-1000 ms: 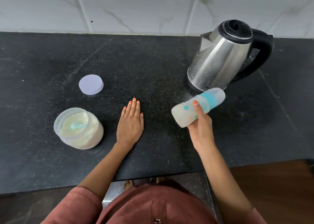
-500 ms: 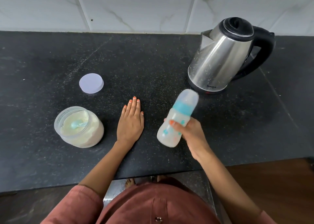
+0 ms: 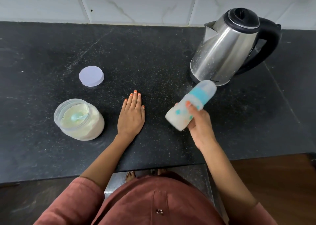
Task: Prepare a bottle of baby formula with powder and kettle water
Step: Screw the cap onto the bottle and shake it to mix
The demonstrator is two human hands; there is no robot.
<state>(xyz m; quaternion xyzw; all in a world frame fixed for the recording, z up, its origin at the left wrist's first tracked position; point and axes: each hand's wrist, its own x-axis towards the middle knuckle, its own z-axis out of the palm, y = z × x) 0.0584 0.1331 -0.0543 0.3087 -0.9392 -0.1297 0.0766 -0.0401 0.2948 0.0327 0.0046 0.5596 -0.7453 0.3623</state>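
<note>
Black speckled stone counter [image 3: 153, 50] is carrying everything I am monitoring from the remote desk. Far right, the steel kettle [image 3: 222, 50] is standing with its lid down. Near left, the open powder jar [image 3: 80, 120] is sitting upright. In front of the kettle, the capped baby bottle [image 3: 191, 105] is hanging clear of the counter, tilted cap-first toward the kettle, blurred and milky. My right hand [image 3: 200, 124] is wrapping its lower body. My left hand [image 3: 131, 117] is lying flat, gripping nothing. I am reading this as the mixing shake. It is best done with a firm grip and short wrist swings, keeping the cap off the kettle. The jar's lid [image 3: 91, 76] is lying apart, and a scoop [image 3: 77, 117] is resting in the powder.
</note>
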